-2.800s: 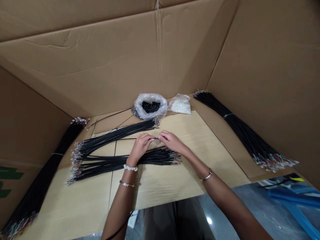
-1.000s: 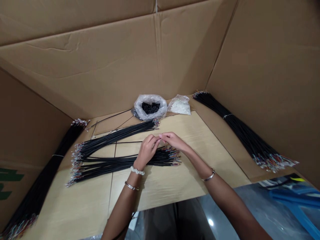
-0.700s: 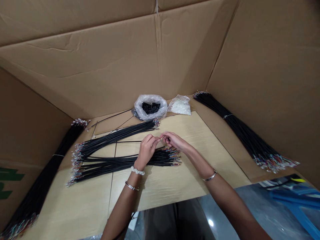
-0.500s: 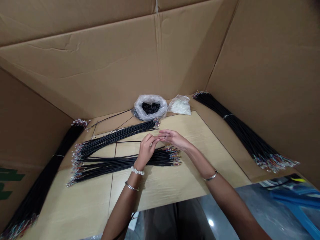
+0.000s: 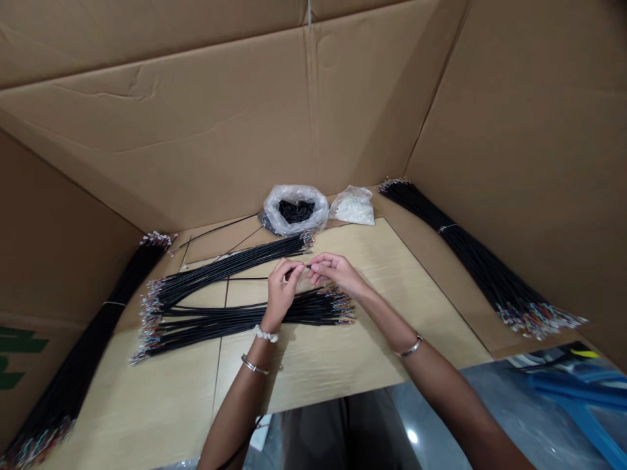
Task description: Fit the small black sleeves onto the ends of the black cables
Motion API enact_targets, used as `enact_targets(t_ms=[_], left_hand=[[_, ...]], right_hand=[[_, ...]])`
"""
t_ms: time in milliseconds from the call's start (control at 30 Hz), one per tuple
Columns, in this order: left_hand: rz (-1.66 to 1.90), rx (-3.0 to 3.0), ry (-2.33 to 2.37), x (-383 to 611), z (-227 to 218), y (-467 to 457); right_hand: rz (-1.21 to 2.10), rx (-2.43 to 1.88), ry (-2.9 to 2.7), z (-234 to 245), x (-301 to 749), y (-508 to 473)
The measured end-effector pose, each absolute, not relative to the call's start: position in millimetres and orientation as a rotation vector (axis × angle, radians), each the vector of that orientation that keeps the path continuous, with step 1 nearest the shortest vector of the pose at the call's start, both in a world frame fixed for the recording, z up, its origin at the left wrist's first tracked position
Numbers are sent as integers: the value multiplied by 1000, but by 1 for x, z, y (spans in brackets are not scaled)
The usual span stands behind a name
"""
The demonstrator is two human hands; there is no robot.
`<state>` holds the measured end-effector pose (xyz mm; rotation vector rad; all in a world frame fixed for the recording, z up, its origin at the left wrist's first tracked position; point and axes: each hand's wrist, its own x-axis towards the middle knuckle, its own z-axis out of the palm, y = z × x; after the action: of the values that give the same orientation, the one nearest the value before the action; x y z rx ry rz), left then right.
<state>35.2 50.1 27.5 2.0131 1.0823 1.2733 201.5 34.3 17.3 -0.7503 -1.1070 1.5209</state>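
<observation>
My left hand (image 5: 283,281) is closed in a pinch on a thin black cable (image 5: 249,279), whose length trails off to the left above the table. Between the thumb and forefinger of my right hand (image 5: 336,271) is a small black piece (image 5: 308,266), its exact kind too small to make out. It sits right at the cable's end, close to my left fingertips; whether the two touch I cannot tell. Below the hands lies a bundle of black cables (image 5: 235,320) with coloured wire ends. Another black cable bundle (image 5: 235,261) lies behind it.
At the back stand an open plastic bag (image 5: 272,196) of small black pieces and a clear bag of white pieces (image 5: 353,207). Tied cable bundles lie left (image 5: 110,313) and right (image 5: 450,235). Cardboard walls (image 5: 220,124) enclose the table (image 5: 353,365) at the back and sides.
My fingertips have drawn slightly apart, and the small black piece now shows in my right fingers. My left hand has shifted a little to the left.
</observation>
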Motion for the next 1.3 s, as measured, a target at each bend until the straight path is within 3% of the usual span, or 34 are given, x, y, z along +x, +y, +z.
enact_targets(t_ms=[900, 1300], left_hand=[[1230, 2083, 1022, 36, 29, 47], [1077, 2208, 959, 31, 21, 53]], right_hand=[[1461, -737, -1067, 16, 197, 34], [1110, -994, -1436, 20, 204, 31]])
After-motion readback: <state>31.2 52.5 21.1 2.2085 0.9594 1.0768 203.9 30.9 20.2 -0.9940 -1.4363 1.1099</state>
